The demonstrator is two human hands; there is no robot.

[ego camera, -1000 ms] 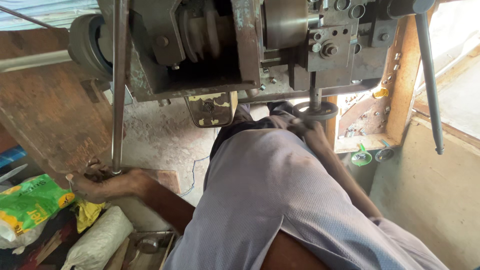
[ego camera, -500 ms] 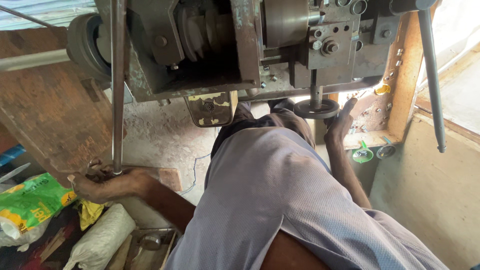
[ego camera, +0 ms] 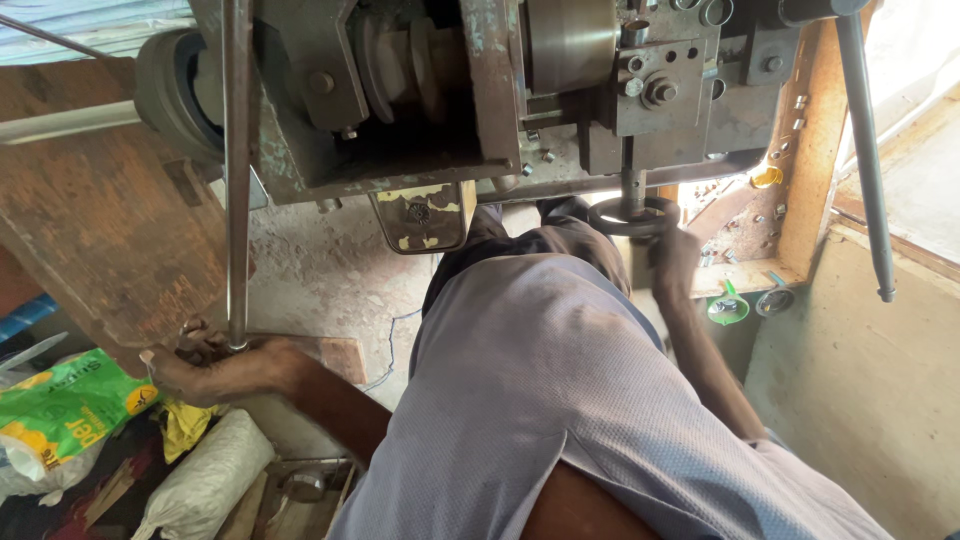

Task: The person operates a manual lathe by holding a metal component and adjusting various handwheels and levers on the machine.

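1. the left hand sits at about 8 o'clock in the view, fingers curled shut around the bottom end of a long metal rod. the rod stands nearly upright and runs from the hand up to 11 o'clock, passing in front of the machine.
2. the right hand is at about 2 o'clock from the middle of the view, raised to a small dark handwheel. it is blurred; it touches the wheel's right rim, but i cannot tell whether the fingers are closed on it.
3. the handwheel hangs on a short shaft under the grey metal machine, which fills the top from 10 to 1 o'clock, with a stepped pulley in its middle and a bolted block above the wheel.
4. between the two arms, the person's pale grey shirt fills the centre and 5 o'clock.
5. at 8 o'clock, just beside the left hand, lies a green and yellow bag; a white sack lies at 7 o'clock.
6. a rusty brown board leans at 9 o'clock, behind the rod.
7. at 3 o'clock a second long bar slants down, well apart from the right hand, and a small green object rests on a ledge near the forearm.
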